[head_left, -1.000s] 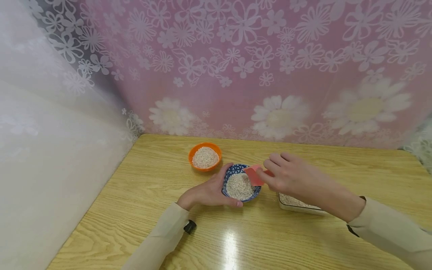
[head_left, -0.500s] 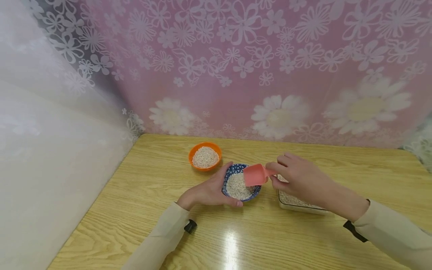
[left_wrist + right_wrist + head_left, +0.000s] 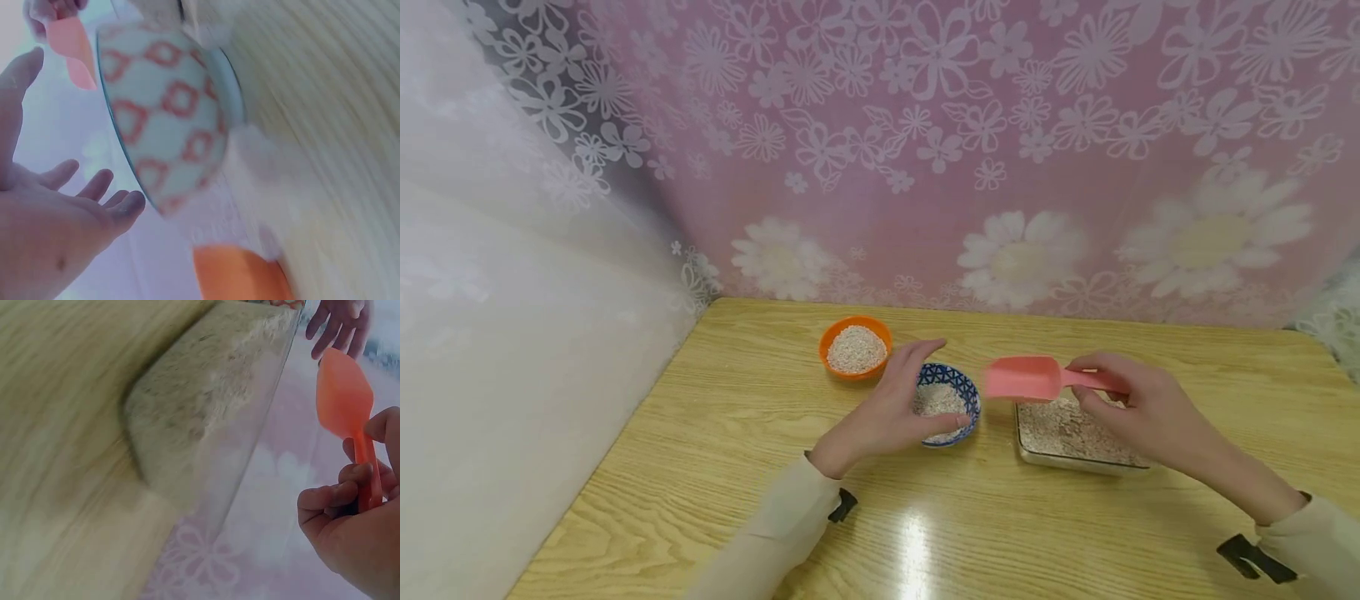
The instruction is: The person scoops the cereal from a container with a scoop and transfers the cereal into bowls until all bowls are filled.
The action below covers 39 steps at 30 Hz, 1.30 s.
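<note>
My left hand (image 3: 887, 417) is spread beside a small bowl (image 3: 967, 393), fingers and thumb straight, overlapping it in the head view. The bowl is blue-patterned inside and holds pale oat-like flakes (image 3: 938, 402). In the left wrist view its outside (image 3: 169, 106) is white with red diamonds, and the fingertips of the left hand (image 3: 56, 231) are right at its rim. My right hand (image 3: 1157, 412) pinches the handle of a pink scoop (image 3: 1022, 379), held in the air between bowl and container. In the right wrist view the scoop (image 3: 344, 394) shows no flakes in it.
A clear rectangular container (image 3: 1075, 462) of flakes stands under the right hand, right of the bowl. Behind and left, an orange bowl (image 3: 848, 376) holds a heap of similar flakes. A pink flowered curtain (image 3: 880, 208) hangs behind the wooden table (image 3: 715, 433).
The right hand has drawn the scoop away from the bowl, rightward over the container, and levelled it. The left hand has let go of the bowl's side and its fingers have lifted.
</note>
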Each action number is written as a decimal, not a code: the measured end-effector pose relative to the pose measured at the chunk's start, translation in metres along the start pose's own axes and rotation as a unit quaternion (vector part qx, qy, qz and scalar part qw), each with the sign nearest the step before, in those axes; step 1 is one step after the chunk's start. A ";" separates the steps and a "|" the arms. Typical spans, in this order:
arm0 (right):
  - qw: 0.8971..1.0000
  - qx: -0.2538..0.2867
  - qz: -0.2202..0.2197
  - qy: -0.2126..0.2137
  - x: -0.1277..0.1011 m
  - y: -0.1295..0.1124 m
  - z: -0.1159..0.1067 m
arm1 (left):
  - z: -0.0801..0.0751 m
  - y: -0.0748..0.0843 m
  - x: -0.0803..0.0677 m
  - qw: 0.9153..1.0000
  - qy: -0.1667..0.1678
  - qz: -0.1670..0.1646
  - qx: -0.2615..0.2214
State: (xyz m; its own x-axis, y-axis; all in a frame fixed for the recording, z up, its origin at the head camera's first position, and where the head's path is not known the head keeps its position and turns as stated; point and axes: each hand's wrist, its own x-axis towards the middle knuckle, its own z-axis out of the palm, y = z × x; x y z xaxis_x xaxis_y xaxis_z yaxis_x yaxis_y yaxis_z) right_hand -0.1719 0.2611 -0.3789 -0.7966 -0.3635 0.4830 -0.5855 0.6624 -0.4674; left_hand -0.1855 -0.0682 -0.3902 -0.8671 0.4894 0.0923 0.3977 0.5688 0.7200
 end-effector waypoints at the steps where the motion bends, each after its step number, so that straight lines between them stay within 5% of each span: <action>1: 1.000 0.001 0.010 0.003 -0.004 0.004 -0.002 | 0.002 0.004 0.001 1.000 0.001 0.007 0.001; 13: 0.993 0.037 0.100 -0.049 -0.045 0.028 -0.018 | 0.041 0.031 0.007 0.999 -0.040 0.036 -0.006; 18: 0.995 0.040 0.059 -0.065 -0.048 0.032 -0.011 | 0.054 0.039 0.011 0.998 -0.041 0.045 0.005; 24: 0.997 -0.046 -0.012 -0.067 -0.049 0.045 -0.021 | 0.066 0.050 0.016 0.997 -0.056 0.041 -0.023; 30: 0.989 -0.118 -0.016 -0.088 -0.047 0.053 -0.041 | 0.083 0.062 0.023 0.997 -0.059 0.040 0.027; 34: 0.984 -0.150 -0.025 -0.097 -0.041 0.052 -0.053 | 0.095 0.069 0.030 0.996 -0.050 0.002 0.079; 39: 0.974 -0.181 -0.039 -0.128 -0.029 0.046 -0.067 | 0.105 0.071 0.039 0.993 -0.035 -0.098 0.051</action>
State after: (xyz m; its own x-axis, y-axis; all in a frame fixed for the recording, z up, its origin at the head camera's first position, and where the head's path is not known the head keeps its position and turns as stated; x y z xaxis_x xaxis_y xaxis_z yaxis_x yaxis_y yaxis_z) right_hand -0.1658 0.3462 -0.3645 -0.7902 -0.5424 0.2852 -0.5914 0.7970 -0.1229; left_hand -0.1593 0.0606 -0.4074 -0.9093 0.4055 -0.0936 0.2546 0.7201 0.6455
